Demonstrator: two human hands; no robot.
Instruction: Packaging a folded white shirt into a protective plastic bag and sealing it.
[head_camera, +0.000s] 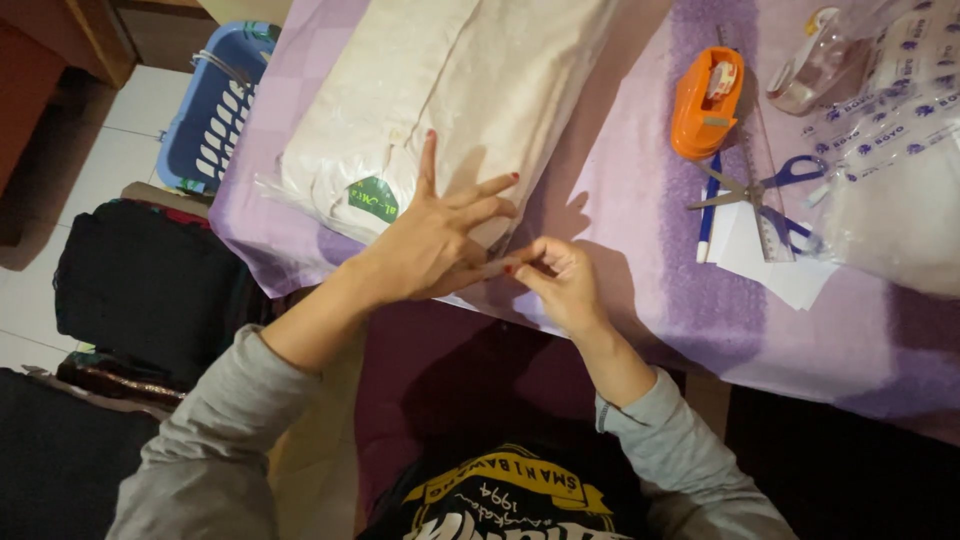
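The desk (640, 300), under a lilac cloth, carries a large clear-bagged cream garment (450, 90) at its near edge. The left hand (440, 235) lies flat on it, fingers spread, apparently pinning the bag down; its grip holds nothing. The right hand (560, 280) pinches the bag's flap beside it, probably to seal it.

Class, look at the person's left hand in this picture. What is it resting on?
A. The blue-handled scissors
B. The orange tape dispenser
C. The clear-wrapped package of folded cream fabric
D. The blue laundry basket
C: the left hand lies flat with fingers spread on the wrapped cream fabric package, while the orange tape dispenser, scissors and blue basket lie apart from it.
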